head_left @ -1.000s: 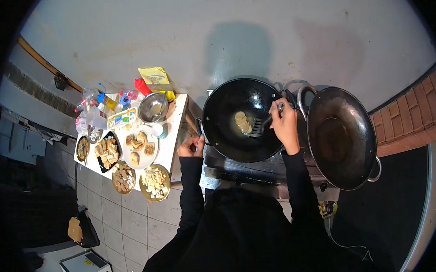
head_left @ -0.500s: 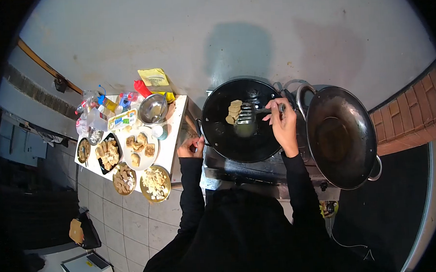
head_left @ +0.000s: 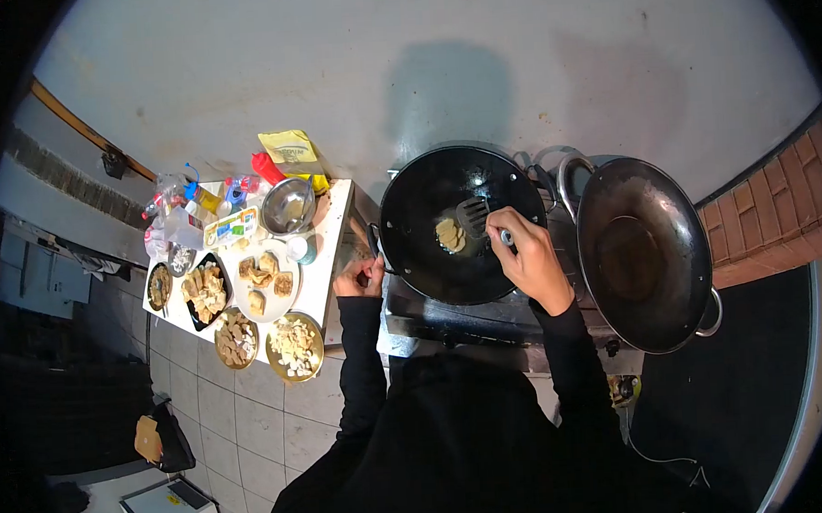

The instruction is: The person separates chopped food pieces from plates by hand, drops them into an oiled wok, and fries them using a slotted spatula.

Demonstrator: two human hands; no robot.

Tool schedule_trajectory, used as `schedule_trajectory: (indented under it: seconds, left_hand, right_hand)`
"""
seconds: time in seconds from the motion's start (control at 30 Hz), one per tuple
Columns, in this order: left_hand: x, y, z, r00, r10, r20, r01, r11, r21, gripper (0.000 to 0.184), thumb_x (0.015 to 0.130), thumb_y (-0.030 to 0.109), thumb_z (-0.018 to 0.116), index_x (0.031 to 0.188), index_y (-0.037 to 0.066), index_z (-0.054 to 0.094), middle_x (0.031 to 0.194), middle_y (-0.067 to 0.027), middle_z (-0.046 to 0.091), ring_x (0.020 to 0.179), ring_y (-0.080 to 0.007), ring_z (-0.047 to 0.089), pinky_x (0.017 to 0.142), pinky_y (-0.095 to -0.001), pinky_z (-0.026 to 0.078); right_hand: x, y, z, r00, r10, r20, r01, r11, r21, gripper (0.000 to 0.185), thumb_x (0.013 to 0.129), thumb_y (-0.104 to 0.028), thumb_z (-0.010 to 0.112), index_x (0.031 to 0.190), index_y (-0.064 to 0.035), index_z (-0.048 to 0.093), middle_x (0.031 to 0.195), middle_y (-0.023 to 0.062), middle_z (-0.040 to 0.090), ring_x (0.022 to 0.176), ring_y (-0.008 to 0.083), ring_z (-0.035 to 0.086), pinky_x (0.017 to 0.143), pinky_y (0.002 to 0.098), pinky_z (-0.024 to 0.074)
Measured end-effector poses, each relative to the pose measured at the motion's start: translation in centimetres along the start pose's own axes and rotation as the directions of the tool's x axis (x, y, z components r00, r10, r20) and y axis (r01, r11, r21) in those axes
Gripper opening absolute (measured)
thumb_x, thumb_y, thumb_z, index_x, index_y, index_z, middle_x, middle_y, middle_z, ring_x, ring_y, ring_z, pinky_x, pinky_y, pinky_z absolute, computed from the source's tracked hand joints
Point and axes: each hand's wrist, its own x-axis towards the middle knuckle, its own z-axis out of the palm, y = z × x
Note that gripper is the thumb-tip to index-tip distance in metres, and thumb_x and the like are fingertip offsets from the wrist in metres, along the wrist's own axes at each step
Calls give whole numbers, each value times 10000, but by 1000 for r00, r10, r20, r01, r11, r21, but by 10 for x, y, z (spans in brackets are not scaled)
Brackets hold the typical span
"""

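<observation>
A black wok [head_left: 430, 274] sits on the stove with a small cluster of pale, flat slices [head_left: 450, 236] in its middle. My right hand [head_left: 528, 259] is closed around the handle of a slotted spatula [head_left: 473, 216]. The spatula's dark head is inside the wok, right beside the slices. At the wok's left rim my left hand [head_left: 359, 279] has its fingers curled at the wok's loop handle [head_left: 374, 240], gripping its lower part.
A second, larger wok [head_left: 644, 246] with brownish liquid stands to the right. On the left, a white table [head_left: 334, 225] carries a plate of browned pieces [head_left: 263, 272], a bowl of pale cubes [head_left: 294, 347], a metal bowl [head_left: 288, 207] and bottles.
The slices now lie on the wok's bottom, where before they were by the raised spatula. My right hand has come lower and turned, tilting the spatula. My left hand stays put.
</observation>
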Motion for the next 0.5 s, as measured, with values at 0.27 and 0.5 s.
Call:
schedule_trajectory:
  seconds: [0.27,0.5]
  left_hand:
    - [1,-2,-1,1000,20,-11,-19,999,30,235,777,210,742,743,-8,663,568,-4,476,476,-64,394,440,-236,309]
    - [6,2,-6,996,-83,13,81,993,90,273,797,273,731,770,5,691,581,-21,543,535,-92,483,524,-258,388]
  right_hand:
    - [3,1,-20,941,256,-222,-272,961,-45,59,844,-24,587,864,17,549,758,183,593,563,330,584,526,363,444]
    - [-1,41,1,896,366,-251,-398,913,-88,89,854,-53,582,857,28,546,639,210,549,563,352,576,515,388,408]
